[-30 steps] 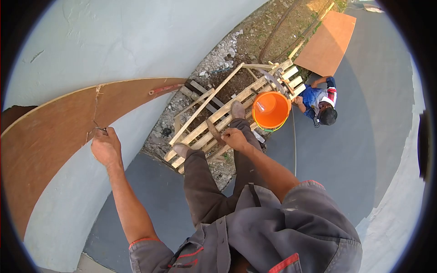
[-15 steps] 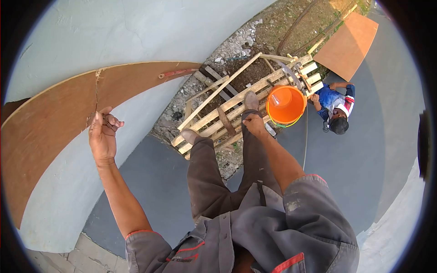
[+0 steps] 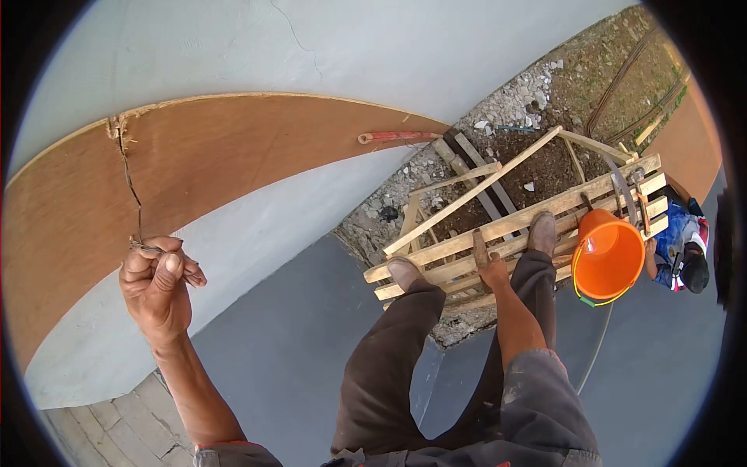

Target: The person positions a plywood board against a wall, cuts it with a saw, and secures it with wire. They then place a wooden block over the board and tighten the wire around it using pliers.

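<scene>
My left hand (image 3: pixel 162 292) is closed on a thin dark twisted wire (image 3: pixel 134 187), which runs up to a notch in the top edge of a curved brown board (image 3: pixel 272 132). That board lies against the pale wall. Lower right of centre, my right hand (image 3: pixel 493 272) reaches down to the slatted wooden platform and is closed round the lower part of a brown wooden piece (image 3: pixel 480 247) between my shoes. An orange bucket (image 3: pixel 608 257) stands on the platform to the right of my right hand.
My shoes rest on the slatted platform (image 3: pixel 443 251). Rubble (image 3: pixel 389 194) and soil lie behind it. A red tube (image 3: pixel 397 137) is near the board's end. Metal tools (image 3: pixel 622 187) lie beside the bucket. Another person (image 3: pixel 685 253) is at the far right, near another brown board (image 3: pixel 689 148).
My right hand has moved from my knee down to the brown wooden piece. My left hand still holds the wire. The view has shifted, so the platform, bucket and other person appear farther right.
</scene>
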### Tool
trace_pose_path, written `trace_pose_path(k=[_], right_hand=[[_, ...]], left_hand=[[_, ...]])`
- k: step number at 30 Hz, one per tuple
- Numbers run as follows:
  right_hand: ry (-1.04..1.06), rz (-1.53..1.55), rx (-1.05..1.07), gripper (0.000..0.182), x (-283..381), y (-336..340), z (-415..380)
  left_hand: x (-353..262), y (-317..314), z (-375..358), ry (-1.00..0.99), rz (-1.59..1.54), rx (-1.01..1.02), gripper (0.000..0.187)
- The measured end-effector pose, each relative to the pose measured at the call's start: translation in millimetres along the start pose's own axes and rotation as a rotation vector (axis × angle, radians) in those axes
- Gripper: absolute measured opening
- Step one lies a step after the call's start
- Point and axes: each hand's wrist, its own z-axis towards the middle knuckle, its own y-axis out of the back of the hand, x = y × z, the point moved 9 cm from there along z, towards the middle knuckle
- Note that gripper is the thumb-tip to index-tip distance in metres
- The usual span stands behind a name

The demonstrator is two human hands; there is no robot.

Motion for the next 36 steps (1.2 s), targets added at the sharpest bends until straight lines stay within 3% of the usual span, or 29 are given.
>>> trace_pose_path(k=[1,3,7,8,11,12,15,17,19,21,23,24,26,28,30,34,36], right_hand=[[-0.022,-0.008,-0.012,0.088,0,-6,6],[-0.056,-0.033,-0.035,0.087,4,-19,14],[-0.087,-0.176,-0.134,0.092,8,-37,28],[-0.027,-0.229,-0.254,0.093,0,-47,43],[-0.022,-0.225,-0.177,0.094,-21,-69,83],[0.038,-0.272,-0.26,0.09,-34,-85,108],[0.107,-0.254,-0.184,0.087,16,-37,38],[0.22,-0.079,-0.368,0.076,55,8,-20],[0.409,0.147,-0.44,0.064,90,50,-74],[0.45,0.251,-0.378,0.064,128,101,-142],[0.771,0.509,-0.424,0.056,184,170,-249],[0.917,0.654,-0.395,0.055,196,189,-269],[1.054,0.662,-0.279,0.058,238,244,-369],[1.156,0.66,-0.235,0.059,278,285,-455],[1.359,0.89,-0.1,0.061,313,319,-533],[1.559,0.74,-0.051,0.064,373,342,-620],[1.716,0.599,-0.087,0.062,396,338,-650]], left_hand=[[-6,4,-2,-0.047,0.185,-0.072,0.017],[-7,10,-4,-0.05,0.253,-0.138,0.017],[-7,4,1,-0.132,0.225,-0.063,0.022],[-6,4,0,-0.133,0.21,-0.07,0.025],[-7,1,-3,-0.152,0.163,-0.087,0.028],[-9,-1,-5,-0.16,0.17,-0.096,0.028],[-12,-5,-13,-0.134,0.183,-0.292,0.032],[-14,-5,-20,-0.158,0.238,-0.358,0.035],[-31,-15,-23,-0.265,0.294,-0.504,0.043],[-46,-21,-27,-0.385,0.337,-0.53,0.053],[-43,-22,-23,-0.198,0.463,-0.504,0.062],[-50,-18,-24,-0.21,0.429,-0.538,0.062],[-55,-19,-22,-0.069,0.608,-0.512,0.07],[-69,-21,-18,-0.047,0.599,-0.522,0.071],[-68,-20,-14,-0.004,0.629,-0.457,0.07],[-54,-15,-4,0.171,0.647,-0.454,0.068],[-45,-20,3,0.232,0.644,-0.315,0.056]])
